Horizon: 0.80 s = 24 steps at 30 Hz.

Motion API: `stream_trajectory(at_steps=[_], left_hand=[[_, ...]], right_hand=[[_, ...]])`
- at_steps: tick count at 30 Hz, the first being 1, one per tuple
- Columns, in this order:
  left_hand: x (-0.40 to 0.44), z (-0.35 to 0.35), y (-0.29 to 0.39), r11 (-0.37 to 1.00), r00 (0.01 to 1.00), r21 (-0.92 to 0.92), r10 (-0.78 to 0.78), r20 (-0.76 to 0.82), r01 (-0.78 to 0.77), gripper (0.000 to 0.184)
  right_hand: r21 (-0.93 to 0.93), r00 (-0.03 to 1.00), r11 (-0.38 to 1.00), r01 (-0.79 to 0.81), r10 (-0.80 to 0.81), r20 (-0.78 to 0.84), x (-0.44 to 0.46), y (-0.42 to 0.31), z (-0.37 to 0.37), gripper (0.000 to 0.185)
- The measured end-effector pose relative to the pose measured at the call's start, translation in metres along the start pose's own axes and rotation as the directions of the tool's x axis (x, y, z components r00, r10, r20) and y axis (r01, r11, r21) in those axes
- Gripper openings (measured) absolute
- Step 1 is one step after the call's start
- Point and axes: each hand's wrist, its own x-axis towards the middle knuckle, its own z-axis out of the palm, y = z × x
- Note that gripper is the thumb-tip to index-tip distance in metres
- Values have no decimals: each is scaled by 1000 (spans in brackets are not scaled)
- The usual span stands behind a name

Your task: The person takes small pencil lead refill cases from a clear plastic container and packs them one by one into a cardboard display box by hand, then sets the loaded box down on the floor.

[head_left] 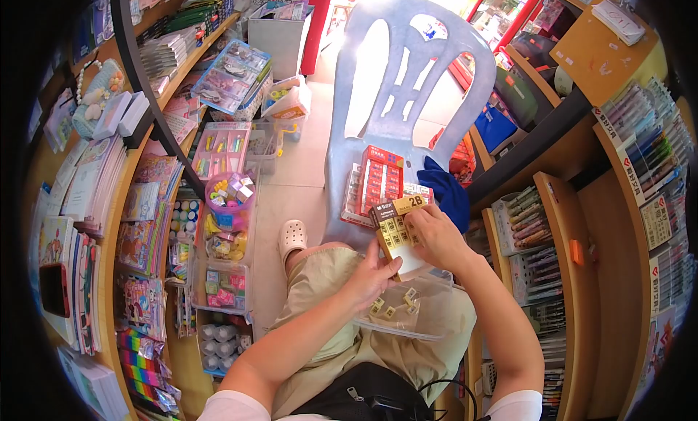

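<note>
My left hand (371, 279) grips the lower left side of a small open box of 2B erasers (410, 264), tilted above my lap. Rows of yellow-labelled erasers fill its upper part, while white cardboard shows at the lower end. Over the box's upper right, my right hand (440, 235) has its fingers pinched together against the erasers; whatever they hold is hidden. Several loose erasers (390, 311) lie below in a clear plastic bin (396, 334) resting on my lap. Just beyond my hands, red-and-white eraser boxes (382, 177) sit on a blue plastic chair (338, 130).
A dark blue cloth (445, 192) lies on the chair's right side. Shelves of notebooks (94, 174) and tubs of small goods (229, 203) line the left. Wooden racks of pens (534, 217) stand close on the right. A black cable (465, 388) loops near my waist.
</note>
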Motion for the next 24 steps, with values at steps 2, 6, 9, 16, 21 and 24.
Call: stream_trajectory(at_steps=[2,6,9,16,21,24], left_hand=[[0,-2,1,1000,999,10,-28,27,27,68],[-1,0,1,999,999,8,-41,24,41,67],[-1,0,1,999,999,-12,-36,33,36,66],[-2,4,3,999,999,2,-42,1,42,57],[-1,4,2,999,999,2,-32,15,32,57],[-1,3,2,999,998,10,-50,27,50,59]], right_hand=[[8,1000,1000,-2,2,3,-2,2,1,42],[-32,995,998,51,-53,-86,-6,1,1,44],[-23,994,999,38,-40,-105,-8,-5,-1,43],[164,995,986,-35,50,-89,-14,-7,2,37],[33,990,999,6,-1,-139,-16,-1,4,36],[31,990,999,-19,23,-138,-18,3,9,37]])
